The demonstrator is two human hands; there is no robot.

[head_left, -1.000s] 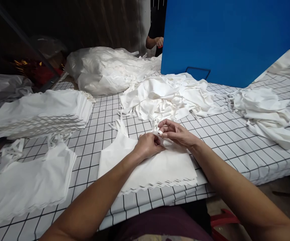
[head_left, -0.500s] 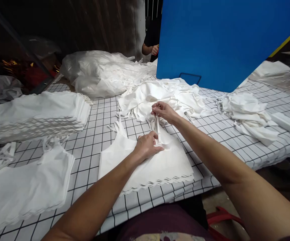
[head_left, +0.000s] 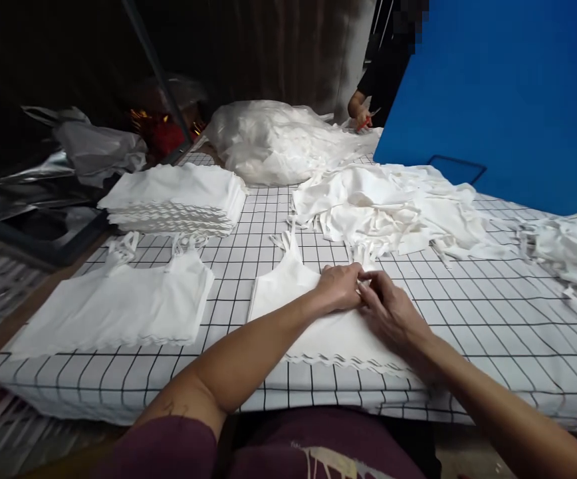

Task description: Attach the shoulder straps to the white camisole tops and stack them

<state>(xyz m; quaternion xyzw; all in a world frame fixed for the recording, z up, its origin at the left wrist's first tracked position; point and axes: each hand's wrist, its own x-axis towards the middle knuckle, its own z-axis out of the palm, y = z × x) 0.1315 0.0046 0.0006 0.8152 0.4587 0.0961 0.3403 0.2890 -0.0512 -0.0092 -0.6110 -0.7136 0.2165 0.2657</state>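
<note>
In front of me lies a stack of white camisoles (head_left: pixel 281 283) with thin straps and wavy hems. My left hand (head_left: pixel 339 286) rests on the top camisole near its right strap, fingers closed on the fabric. Right against it, my right hand (head_left: pixel 393 307) pinches at the same spot with thumb and fingers bent. The bit of fabric between the fingertips is mostly hidden. Loose straps (head_left: pixel 365 253) stick out just behind my hands.
A checked cloth (head_left: pixel 238 276) covers the table. More camisoles (head_left: pixel 133 299) lie left, a thick stack of white pieces (head_left: pixel 173 189) behind them. Loose white garments (head_left: pixel 383 206), a plastic bag (head_left: pixel 273 143) and a blue board (head_left: pixel 498 100) stand farther back. A co-worker's hand (head_left: pixel 363 120) holds something red.
My view has swung left. My right hand has come down from the raised strap to meet my left hand on the camisole; the strap no longer stands up between them.
</note>
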